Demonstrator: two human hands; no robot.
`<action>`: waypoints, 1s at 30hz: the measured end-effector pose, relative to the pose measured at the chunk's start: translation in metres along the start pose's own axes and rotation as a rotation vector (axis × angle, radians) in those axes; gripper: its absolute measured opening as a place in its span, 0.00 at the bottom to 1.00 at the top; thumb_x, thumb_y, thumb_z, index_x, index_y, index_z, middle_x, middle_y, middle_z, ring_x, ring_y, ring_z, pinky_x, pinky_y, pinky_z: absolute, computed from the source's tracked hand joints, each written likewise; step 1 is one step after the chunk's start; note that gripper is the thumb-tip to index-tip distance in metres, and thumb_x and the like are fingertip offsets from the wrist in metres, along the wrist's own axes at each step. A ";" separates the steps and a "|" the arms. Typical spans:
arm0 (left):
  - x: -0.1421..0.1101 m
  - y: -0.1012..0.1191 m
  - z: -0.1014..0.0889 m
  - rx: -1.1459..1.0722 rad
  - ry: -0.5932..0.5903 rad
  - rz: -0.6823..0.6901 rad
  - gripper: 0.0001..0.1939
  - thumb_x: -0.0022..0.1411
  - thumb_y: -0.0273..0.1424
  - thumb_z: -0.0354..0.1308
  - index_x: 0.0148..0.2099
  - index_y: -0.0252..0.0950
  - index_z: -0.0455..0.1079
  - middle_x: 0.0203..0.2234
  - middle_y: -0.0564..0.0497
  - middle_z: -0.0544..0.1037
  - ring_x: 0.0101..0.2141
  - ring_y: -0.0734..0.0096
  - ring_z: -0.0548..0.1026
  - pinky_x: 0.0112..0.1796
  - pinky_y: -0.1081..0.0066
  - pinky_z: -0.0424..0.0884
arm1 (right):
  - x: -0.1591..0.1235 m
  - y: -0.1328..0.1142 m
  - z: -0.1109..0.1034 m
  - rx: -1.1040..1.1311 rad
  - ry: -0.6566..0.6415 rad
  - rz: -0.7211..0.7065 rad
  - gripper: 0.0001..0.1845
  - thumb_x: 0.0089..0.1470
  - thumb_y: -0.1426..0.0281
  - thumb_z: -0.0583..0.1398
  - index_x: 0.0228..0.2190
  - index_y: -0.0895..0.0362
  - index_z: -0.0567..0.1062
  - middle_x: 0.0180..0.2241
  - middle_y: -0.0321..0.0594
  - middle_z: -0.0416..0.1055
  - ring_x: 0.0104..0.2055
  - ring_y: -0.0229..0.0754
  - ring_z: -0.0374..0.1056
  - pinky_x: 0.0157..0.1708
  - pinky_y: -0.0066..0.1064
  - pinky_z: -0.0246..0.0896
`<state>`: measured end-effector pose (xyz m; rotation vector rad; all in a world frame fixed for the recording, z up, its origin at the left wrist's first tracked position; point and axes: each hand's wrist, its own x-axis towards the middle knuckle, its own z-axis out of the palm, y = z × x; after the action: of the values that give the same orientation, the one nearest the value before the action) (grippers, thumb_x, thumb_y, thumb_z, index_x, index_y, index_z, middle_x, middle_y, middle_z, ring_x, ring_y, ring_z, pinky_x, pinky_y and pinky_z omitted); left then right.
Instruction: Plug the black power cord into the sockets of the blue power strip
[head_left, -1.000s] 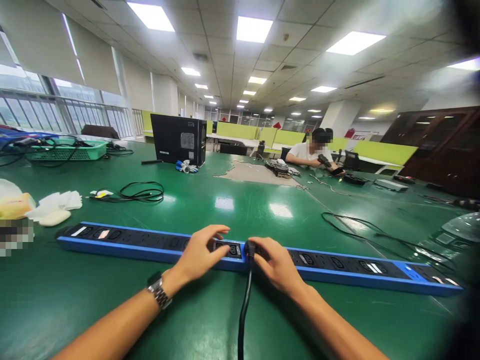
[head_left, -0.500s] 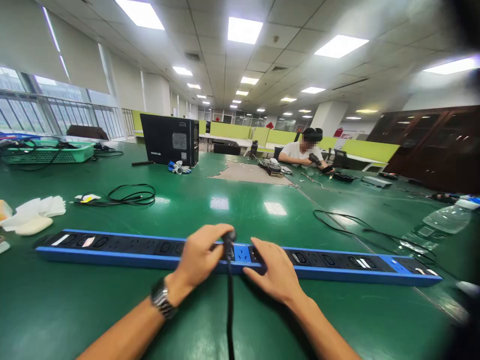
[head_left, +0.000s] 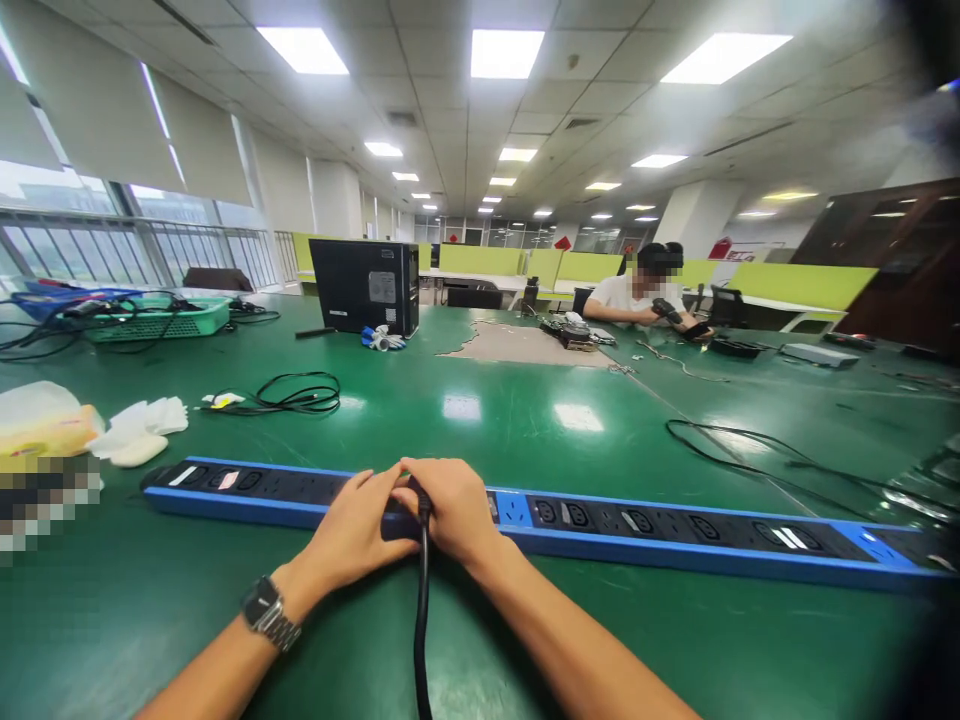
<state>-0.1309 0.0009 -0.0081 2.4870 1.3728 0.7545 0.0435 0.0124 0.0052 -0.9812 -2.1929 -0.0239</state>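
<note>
A long blue and black power strip [head_left: 637, 545] lies across the table before me, with rows of sockets and two blue socket sections. My right hand [head_left: 454, 505] is closed around a black plug [head_left: 422, 497] at the strip, left of the middle blue section. From the plug a thick black cord [head_left: 421, 630] runs down toward me. My left hand [head_left: 352, 530] straddles the strip just left of the plug, thumb along the front side and fingers over the top. Both hands' fingertips nearly meet at the plug. Whether its pins are inside a socket is hidden.
Behind the strip lie a coiled black cable [head_left: 300, 393], white tissues [head_left: 142, 430] and gloves [head_left: 382, 338] beside a black computer case [head_left: 364, 285]. A green basket [head_left: 169, 318] holds cables at left. A loose cable [head_left: 742, 455] lies right. Across the table sits a person [head_left: 637, 295].
The plug has passed from my left hand to my right hand. My left hand now rests on the strip, left of the plug. My view has turned slightly left.
</note>
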 end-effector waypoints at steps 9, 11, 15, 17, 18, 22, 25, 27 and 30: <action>0.010 0.010 0.004 -0.145 0.113 -0.028 0.29 0.55 0.39 0.63 0.59 0.41 0.63 0.48 0.47 0.78 0.49 0.55 0.73 0.52 0.55 0.67 | -0.082 0.065 -0.057 -0.049 0.102 0.209 0.14 0.62 0.65 0.53 0.44 0.57 0.73 0.40 0.46 0.77 0.41 0.44 0.74 0.41 0.34 0.69; 0.019 0.025 0.011 -0.236 0.095 -0.002 0.27 0.56 0.37 0.62 0.57 0.39 0.65 0.48 0.46 0.77 0.48 0.57 0.74 0.51 0.57 0.68 | -0.078 0.067 -0.055 -0.022 0.051 0.184 0.13 0.62 0.66 0.53 0.43 0.56 0.73 0.39 0.45 0.77 0.41 0.43 0.73 0.42 0.34 0.69; 0.039 0.057 0.033 -0.335 0.030 0.099 0.24 0.56 0.30 0.59 0.56 0.38 0.66 0.49 0.45 0.76 0.49 0.58 0.73 0.51 0.59 0.68 | -0.066 0.053 -0.042 0.020 0.083 0.253 0.12 0.62 0.66 0.51 0.42 0.55 0.73 0.39 0.45 0.76 0.41 0.43 0.73 0.41 0.33 0.69; 0.044 0.068 0.042 -0.339 0.008 0.137 0.29 0.55 0.26 0.56 0.60 0.38 0.62 0.51 0.44 0.74 0.50 0.58 0.72 0.53 0.59 0.67 | -0.065 0.046 -0.040 0.000 0.038 0.337 0.13 0.62 0.69 0.50 0.42 0.55 0.72 0.39 0.44 0.76 0.42 0.44 0.73 0.46 0.37 0.67; 0.046 0.071 0.045 -0.336 -0.008 0.153 0.33 0.53 0.25 0.56 0.63 0.37 0.59 0.53 0.43 0.73 0.51 0.57 0.72 0.54 0.58 0.66 | -0.066 0.043 -0.041 -0.021 -0.011 0.360 0.14 0.61 0.70 0.50 0.44 0.55 0.72 0.41 0.45 0.76 0.44 0.45 0.72 0.51 0.41 0.64; 0.051 0.081 0.050 -0.278 -0.107 0.276 0.41 0.51 0.23 0.57 0.67 0.40 0.52 0.59 0.45 0.66 0.56 0.56 0.66 0.58 0.55 0.61 | -0.080 0.047 -0.054 -0.106 -0.192 0.353 0.36 0.49 0.69 0.59 0.60 0.58 0.59 0.60 0.52 0.62 0.62 0.54 0.57 0.62 0.58 0.43; 0.058 0.090 0.056 -0.201 -0.072 0.260 0.27 0.55 0.22 0.55 0.57 0.43 0.67 0.50 0.48 0.74 0.49 0.58 0.71 0.52 0.57 0.67 | -0.095 0.057 -0.058 -0.194 -0.173 0.399 0.45 0.45 0.68 0.61 0.63 0.62 0.53 0.63 0.55 0.55 0.65 0.56 0.52 0.63 0.57 0.44; 0.058 0.089 0.058 -0.220 0.050 0.210 0.19 0.57 0.21 0.53 0.49 0.41 0.71 0.43 0.49 0.77 0.44 0.62 0.73 0.47 0.61 0.70 | -0.102 0.062 -0.055 -0.241 -0.114 0.414 0.44 0.46 0.66 0.61 0.63 0.63 0.54 0.61 0.55 0.59 0.63 0.55 0.56 0.63 0.55 0.47; 0.042 0.065 0.050 -0.275 0.302 0.095 0.16 0.60 0.23 0.53 0.50 0.39 0.70 0.45 0.48 0.77 0.46 0.63 0.74 0.49 0.63 0.69 | -0.105 0.064 -0.049 -0.258 -0.080 0.394 0.42 0.47 0.61 0.63 0.61 0.62 0.59 0.59 0.54 0.64 0.61 0.56 0.60 0.60 0.53 0.54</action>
<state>-0.0384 0.0039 -0.0097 2.3024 1.1468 1.2896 0.1624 -0.0243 -0.0407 -1.5700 -2.0634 -0.0870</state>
